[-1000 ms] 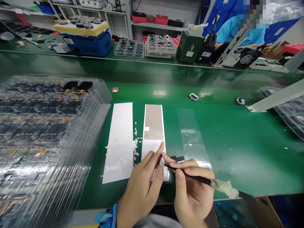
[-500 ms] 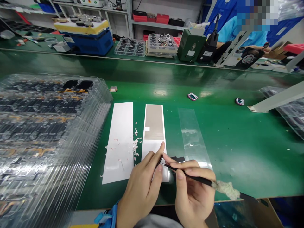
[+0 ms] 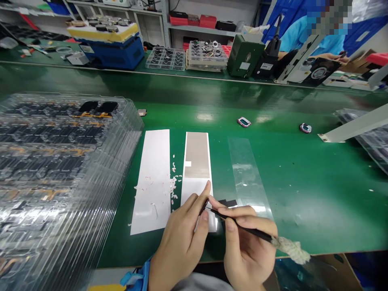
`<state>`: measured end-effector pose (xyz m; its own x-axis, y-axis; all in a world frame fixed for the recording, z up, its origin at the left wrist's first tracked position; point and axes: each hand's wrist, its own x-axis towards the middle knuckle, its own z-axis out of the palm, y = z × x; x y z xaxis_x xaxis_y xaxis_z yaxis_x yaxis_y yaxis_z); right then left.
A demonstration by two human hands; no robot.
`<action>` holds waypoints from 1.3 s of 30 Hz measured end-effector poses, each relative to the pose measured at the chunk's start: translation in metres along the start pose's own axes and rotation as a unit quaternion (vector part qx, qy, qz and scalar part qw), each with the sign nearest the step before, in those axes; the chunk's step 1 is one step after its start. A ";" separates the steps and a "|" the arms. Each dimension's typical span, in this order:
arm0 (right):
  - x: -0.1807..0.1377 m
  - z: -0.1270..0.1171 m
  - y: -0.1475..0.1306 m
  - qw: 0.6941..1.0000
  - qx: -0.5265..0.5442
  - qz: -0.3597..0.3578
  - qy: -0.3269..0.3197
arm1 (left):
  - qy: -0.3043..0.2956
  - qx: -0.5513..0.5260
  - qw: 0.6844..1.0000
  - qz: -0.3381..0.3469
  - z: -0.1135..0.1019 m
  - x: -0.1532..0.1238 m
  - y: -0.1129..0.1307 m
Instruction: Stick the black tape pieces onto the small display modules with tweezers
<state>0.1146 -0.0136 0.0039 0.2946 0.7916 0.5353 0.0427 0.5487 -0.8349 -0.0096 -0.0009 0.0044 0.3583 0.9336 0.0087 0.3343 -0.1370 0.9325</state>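
My left hand [image 3: 178,238] pinches a small dark piece [image 3: 204,207] between thumb and forefinger, just over the lower end of a white backing strip [image 3: 197,190]. My right hand [image 3: 248,246] grips slim black tweezers [image 3: 242,228], their tips at that piece and their tail wrapped in frayed gauze [image 3: 292,249]. A grey-brown film sheet [image 3: 197,155] lies on the upper part of the strip. To its left is a bare white strip [image 3: 153,182], with pale scraps [image 3: 172,186] beside it. A clear film strip [image 3: 247,173] lies right, near black pieces [image 3: 227,203].
A tall stack of clear trays [image 3: 69,161] holding dark parts fills the left of the green bench. Small pink-rimmed parts [image 3: 244,122] lie beyond the strips. A pale bar [image 3: 353,129] juts in at right. A co-worker's blue sleeve [image 3: 298,34] shows far right, past a second bench.
The head view has shifted slightly. My right hand and the gauze-wrapped tweezer tail sit a little further right. The pinch between both hands stays in about the same place.
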 end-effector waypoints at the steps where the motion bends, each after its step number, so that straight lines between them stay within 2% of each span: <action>1: 0.000 0.000 0.000 1.000 0.002 0.000 -0.002 | 0.001 -0.001 1.000 0.002 0.000 0.000 0.000; 16: 0.001 -0.001 -0.001 1.000 -0.017 0.001 -0.020 | 0.002 0.007 1.000 0.002 0.000 0.001 0.000; 24: 0.001 -0.006 -0.003 0.998 0.032 0.057 0.002 | 0.003 0.038 0.999 0.010 0.000 0.003 0.000; 34: 0.000 -0.004 -0.003 0.999 -0.023 0.002 -0.023 | -0.001 0.068 0.997 0.018 0.001 0.004 -0.003; 39: -0.004 -0.005 -0.002 0.999 -0.033 0.001 -0.017 | -0.004 0.073 0.997 0.013 0.001 0.004 -0.003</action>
<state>0.1178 -0.0186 0.0028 0.2631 0.8019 0.5365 0.1044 0.5291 -0.8421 -0.0080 0.0029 0.0015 0.3743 0.9269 0.0285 0.4481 -0.2077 0.8695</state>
